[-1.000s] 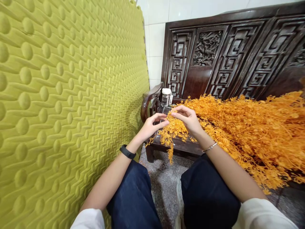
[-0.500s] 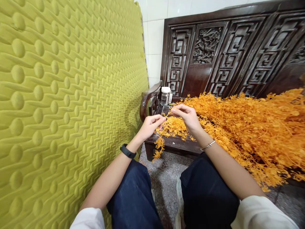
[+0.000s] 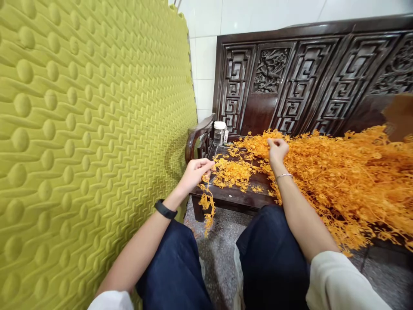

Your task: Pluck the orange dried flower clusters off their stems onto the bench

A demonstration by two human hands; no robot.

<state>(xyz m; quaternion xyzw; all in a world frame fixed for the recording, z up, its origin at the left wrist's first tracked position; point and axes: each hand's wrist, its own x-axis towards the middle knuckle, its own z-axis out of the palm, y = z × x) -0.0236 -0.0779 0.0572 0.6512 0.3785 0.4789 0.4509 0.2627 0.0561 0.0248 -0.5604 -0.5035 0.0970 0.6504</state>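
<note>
My left hand (image 3: 197, 171) pinches a strand of orange artificial foliage (image 3: 208, 202), which dangles past the front edge of the dark wooden bench (image 3: 226, 199). Beside that hand, a small heap of orange sprigs (image 3: 235, 172) lies on the seat. My right hand (image 3: 278, 150) is at the left end of a large orange foliage bunch (image 3: 348, 181), its fingers closed at the tips against the sprays. Whatever is between those fingertips blends into the orange behind and cannot be made out.
A clear jar with a white lid (image 3: 220, 132) stands by the bench's curved armrest (image 3: 193, 140). To my left rises a yellow-green foam mat (image 3: 97, 129). The carved backrest (image 3: 267, 73) runs behind the foliage, and a brown cardboard-like piece (image 3: 400, 116) shows at right.
My right hand has moved right, away from my left hand, to the large bunch. My left hand keeps its pinch, and more of the orange strand hangs below it. The view has shifted slightly.
</note>
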